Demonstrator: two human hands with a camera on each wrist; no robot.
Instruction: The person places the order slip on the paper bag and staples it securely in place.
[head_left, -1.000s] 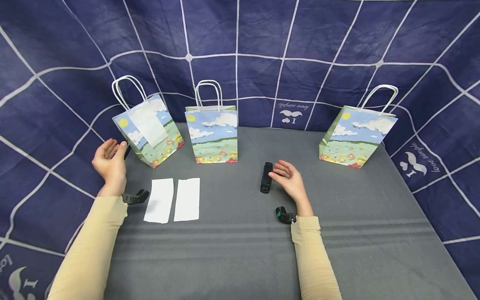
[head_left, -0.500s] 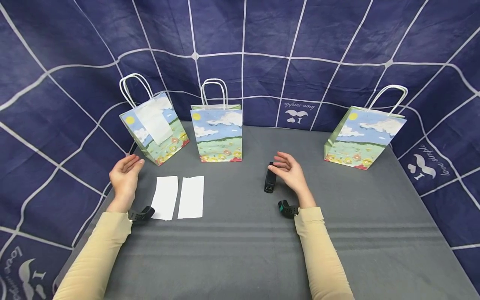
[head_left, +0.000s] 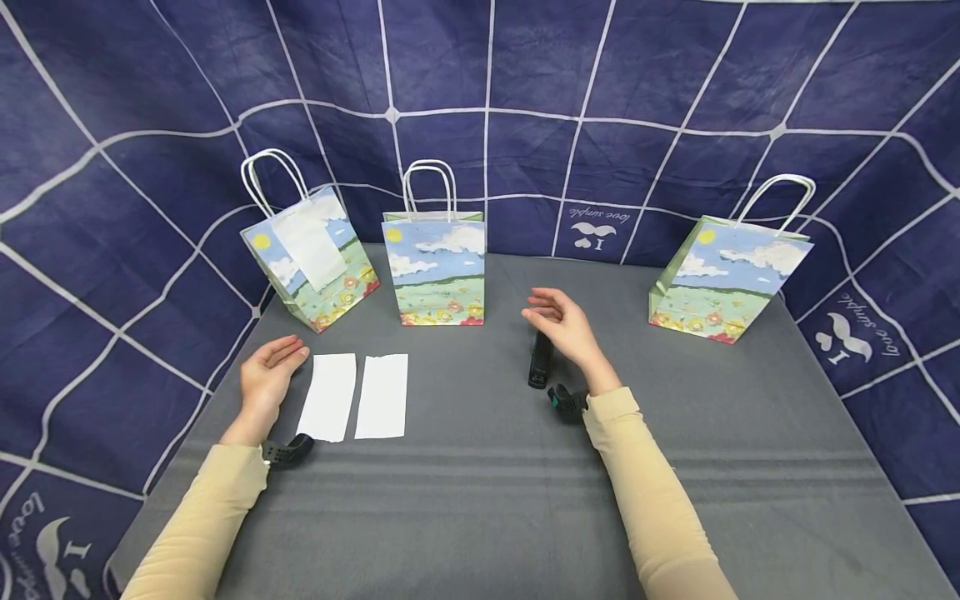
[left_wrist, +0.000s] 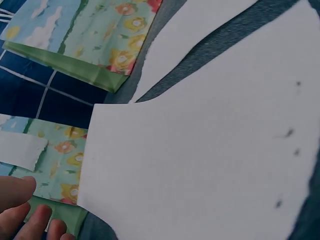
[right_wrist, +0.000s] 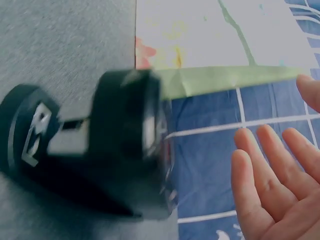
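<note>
In the head view my left hand (head_left: 266, 379) hovers with relaxed fingers just left of a white paper slip (head_left: 328, 396); it holds nothing. Beside that slip lies a second paper slip (head_left: 382, 396). A black stapler (head_left: 539, 363) lies on the table, its far end hidden by my right hand (head_left: 561, 325), which is over it with loosely bent fingers and holds nothing. The right wrist view shows the stapler (right_wrist: 125, 145) large and blurred, apart from the fingers (right_wrist: 267, 185). At the back left leans a paper bag (head_left: 348, 275) with a white slip (head_left: 310, 247) on its front.
Right of that bag stands a second matching paper bag (head_left: 435, 283) with white handles. A third paper bag (head_left: 723, 283) is tilted at the back right. Blue cloth with white lines (head_left: 540, 75) hangs behind the grey table (head_left: 465, 517).
My left hand has come down from beside the left bag to the paper slips. The right hand has shifted slightly left and away from me, over the stapler. The bags and slips stay put.
</note>
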